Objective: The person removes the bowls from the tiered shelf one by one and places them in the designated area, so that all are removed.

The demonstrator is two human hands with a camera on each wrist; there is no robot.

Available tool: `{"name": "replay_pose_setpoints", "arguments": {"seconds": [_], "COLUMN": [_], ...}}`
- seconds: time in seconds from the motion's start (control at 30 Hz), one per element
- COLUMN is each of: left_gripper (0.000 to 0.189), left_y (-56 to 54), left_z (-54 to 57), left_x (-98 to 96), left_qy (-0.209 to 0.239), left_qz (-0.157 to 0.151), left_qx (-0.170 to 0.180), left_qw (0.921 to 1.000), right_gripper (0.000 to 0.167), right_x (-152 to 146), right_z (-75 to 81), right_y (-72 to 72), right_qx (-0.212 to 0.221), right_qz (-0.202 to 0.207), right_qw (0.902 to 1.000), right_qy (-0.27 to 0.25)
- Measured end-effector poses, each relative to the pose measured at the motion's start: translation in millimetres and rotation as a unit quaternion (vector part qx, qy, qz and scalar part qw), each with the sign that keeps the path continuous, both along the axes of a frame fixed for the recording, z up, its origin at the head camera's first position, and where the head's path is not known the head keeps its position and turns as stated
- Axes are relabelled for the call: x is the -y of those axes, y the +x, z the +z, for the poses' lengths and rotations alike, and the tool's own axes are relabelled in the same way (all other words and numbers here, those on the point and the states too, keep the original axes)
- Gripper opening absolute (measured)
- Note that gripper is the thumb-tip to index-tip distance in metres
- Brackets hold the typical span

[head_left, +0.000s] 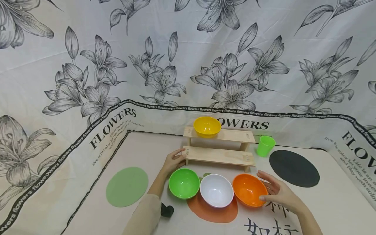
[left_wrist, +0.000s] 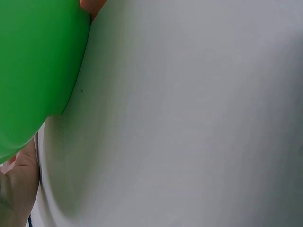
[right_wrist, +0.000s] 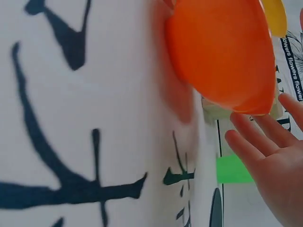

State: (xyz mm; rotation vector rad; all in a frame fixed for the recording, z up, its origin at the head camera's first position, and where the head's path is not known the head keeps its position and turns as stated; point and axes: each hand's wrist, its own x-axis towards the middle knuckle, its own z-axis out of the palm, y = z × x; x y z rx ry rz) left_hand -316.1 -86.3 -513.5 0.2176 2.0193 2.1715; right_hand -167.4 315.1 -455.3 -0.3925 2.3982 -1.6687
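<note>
A light wooden two-step rack [head_left: 218, 156] stands at the back, with a yellow bowl [head_left: 207, 127] on its upper step. My left hand [head_left: 174, 162] is at the left end of the lower step, fingertips against the wood. Nearer me, a green bowl [head_left: 184, 183], a white bowl [head_left: 216, 191] and an orange bowl [head_left: 250, 190] form a side-by-side row. Beside the orange bowl's right rim is my right hand [head_left: 280, 194], its fingers extended and thumb at the rim. The green bowl hides part of the left hand [left_wrist: 21, 182] in the left wrist view.
A green cup [head_left: 265, 146] stands right of the rack, near a black round mat [head_left: 294, 168]. A green round mat [head_left: 127, 186] lies at left. Beneath the bowls shows an orange mat [head_left: 212, 213]. A small black object [head_left: 166, 210] lies by the left sleeve.
</note>
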Motion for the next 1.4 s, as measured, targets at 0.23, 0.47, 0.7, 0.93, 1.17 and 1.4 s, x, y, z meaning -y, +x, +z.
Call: {"name": "replay_pose_setpoints", "arguments": {"seconds": [0.23,0.47,0.7,0.93,1.17,1.4], "left_gripper": [0.045,0.046,0.046,0.047,0.047,0.047], "left_y": [0.4,-0.8,1.4,11.2,13.2,13.3], "left_z": [0.0,-1.2,4.6,21.5,23.8,24.4], "left_x": [-0.1,0.3,2.5,2.7,2.1,3.1], "left_qy": [-0.006,-0.006,0.004,0.007,0.006,0.008], "left_qz": [0.003,0.003,-0.012,-0.026,-0.027,-0.027], "left_qx": [0.001,0.003,0.008,0.013,0.013,0.014], "left_qw": [1.0,1.0,0.9999,0.9996,0.9995,0.9995], "right_gripper": [0.077,0.08,0.083,0.088,0.088,0.085], "right_x": [6.1,22.9,45.8,67.3,88.3,106.2], "right_z": [14.7,30.7,51.0,66.0,68.6,65.5], "right_y": [-18.5,-46.5,-78.2,-107.5,-132.7,-151.2], "right_qx": [-0.091,-0.134,-0.109,-0.086,-0.083,-0.085], "right_qz": [-0.018,-0.02,-0.038,-0.045,-0.046,-0.043], "right_qw": [0.9955,0.9899,0.9923,0.994,0.9933,0.9916], "right_qy": [-0.016,-0.042,-0.045,-0.05,-0.067,-0.088]}}
